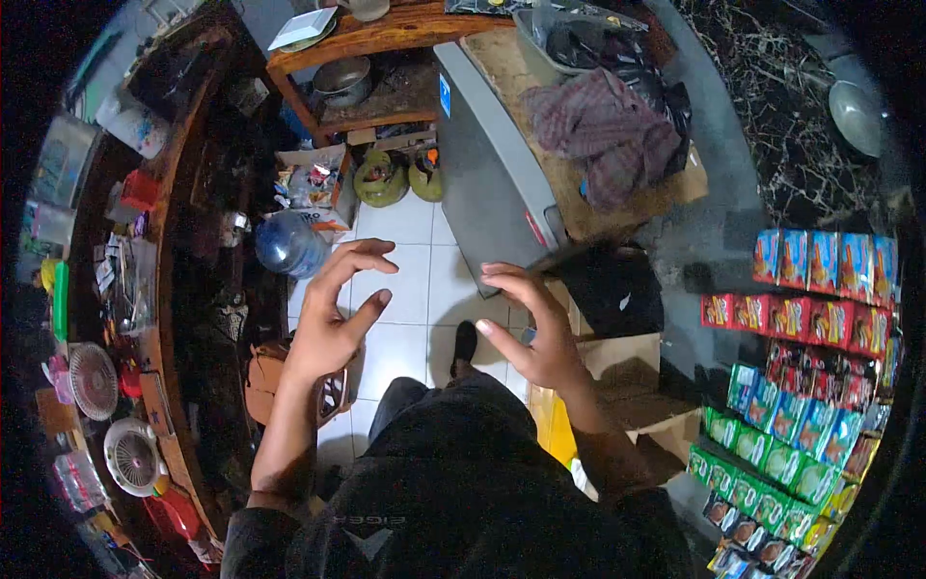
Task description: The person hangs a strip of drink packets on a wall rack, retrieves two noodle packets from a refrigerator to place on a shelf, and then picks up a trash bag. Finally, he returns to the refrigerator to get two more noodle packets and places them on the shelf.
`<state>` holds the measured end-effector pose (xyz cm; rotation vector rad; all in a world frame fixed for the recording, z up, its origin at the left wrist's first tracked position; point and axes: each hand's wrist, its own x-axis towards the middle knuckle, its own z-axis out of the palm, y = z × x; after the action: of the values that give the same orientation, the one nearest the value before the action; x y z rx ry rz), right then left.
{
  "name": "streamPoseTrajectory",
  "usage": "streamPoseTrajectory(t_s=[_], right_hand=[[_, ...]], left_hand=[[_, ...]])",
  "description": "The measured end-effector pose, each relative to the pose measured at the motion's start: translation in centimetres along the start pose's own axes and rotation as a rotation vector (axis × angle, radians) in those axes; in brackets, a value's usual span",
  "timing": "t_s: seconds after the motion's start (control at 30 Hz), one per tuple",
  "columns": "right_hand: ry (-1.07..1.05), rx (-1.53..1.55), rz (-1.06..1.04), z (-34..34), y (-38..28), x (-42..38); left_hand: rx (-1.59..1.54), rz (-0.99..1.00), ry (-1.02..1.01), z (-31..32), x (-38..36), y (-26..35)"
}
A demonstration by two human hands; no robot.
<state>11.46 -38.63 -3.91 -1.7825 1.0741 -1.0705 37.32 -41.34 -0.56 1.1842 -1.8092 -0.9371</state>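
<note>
Both hands are raised in front of the body above the white tiled floor, palms turned toward each other with a gap between them. My left hand has its fingers curved and apart, with nothing in it; a blue water jug lies beyond it to the left. My right hand is likewise spread and holds nothing. It is nearest to the lower end of a grey refrigerator and an open cardboard box.
Sachet strips hang at the right. Dark wooden shelves with two small fans run along the left. Two green gas cylinders stand ahead by a wooden table. A checked cloth lies at the upper right.
</note>
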Motion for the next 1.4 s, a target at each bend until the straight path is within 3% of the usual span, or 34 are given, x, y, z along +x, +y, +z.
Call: streamPoseTrajectory(t_s=[0.27, 0.47, 0.67, 0.93, 1.0, 1.1, 1.23, 1.4], right_hand=[[-0.073, -0.05, -0.078, 0.0, 2.5, 10.6], [0.096, -0.061, 0.13, 3.5, 3.9, 18.9], [0.324, -0.137, 0.22, 6.0, 5.2, 24.3], [0.604, -0.334, 0.309, 6.3, 8.7, 26.5], [0.643, -0.433, 0.332, 6.3, 10.4, 26.8], [0.577, -0.625, 0.461, 6.8, 10.9, 27.7], [0.634, -0.531, 0.547, 8.2, 12.0, 29.5], [0.694, -0.66, 0.608, 10.1, 13.0, 32.3]], left_hand=[[0.013, -0.049, -0.007, -3.3, 6.2, -4.0], [-0.011, -0.021, -0.023, -10.3, 12.3, -10.0], [0.059, -0.022, -0.236, -15.6, 20.2, -12.8], [0.115, 0.243, -0.459, -10.7, 31.8, -14.6], [0.081, 0.213, -0.553, -8.8, 33.9, -14.8], [0.185, 0.5, -0.564, -6.7, 36.7, -15.6], [0.278, 0.538, -0.657, -4.8, 40.2, -18.7], [0.305, 0.722, -0.733, -3.4, 43.7, -21.0]])
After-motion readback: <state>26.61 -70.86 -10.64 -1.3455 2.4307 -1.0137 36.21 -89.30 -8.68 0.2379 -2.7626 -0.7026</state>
